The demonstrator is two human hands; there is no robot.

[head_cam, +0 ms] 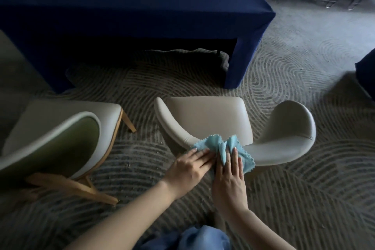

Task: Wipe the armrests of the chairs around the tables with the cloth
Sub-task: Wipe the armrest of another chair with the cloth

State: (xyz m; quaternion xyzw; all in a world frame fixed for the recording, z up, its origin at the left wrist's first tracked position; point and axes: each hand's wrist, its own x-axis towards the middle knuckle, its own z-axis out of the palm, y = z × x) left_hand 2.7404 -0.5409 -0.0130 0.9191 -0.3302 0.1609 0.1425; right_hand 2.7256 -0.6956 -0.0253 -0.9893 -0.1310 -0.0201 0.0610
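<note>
A cream upholstered chair (207, 113) stands in front of me, its curved back and armrests wrapping round the seat. A light blue cloth (227, 148) lies bunched on the top of the chair's back, near the left armrest (172, 126). My left hand (188, 166) lies flat with straight fingers on the cloth's left part. My right hand (229, 176) presses the cloth's middle with straight fingers. The right armrest (292, 124) curves away to the right, bare.
A second cream chair with a green back and wooden legs (60, 138) stands at the left. A table draped in dark blue cloth (142, 10) stretches behind the chairs. Another blue-draped corner (367, 71) shows at the right edge. Patterned carpet (294, 199) covers the floor.
</note>
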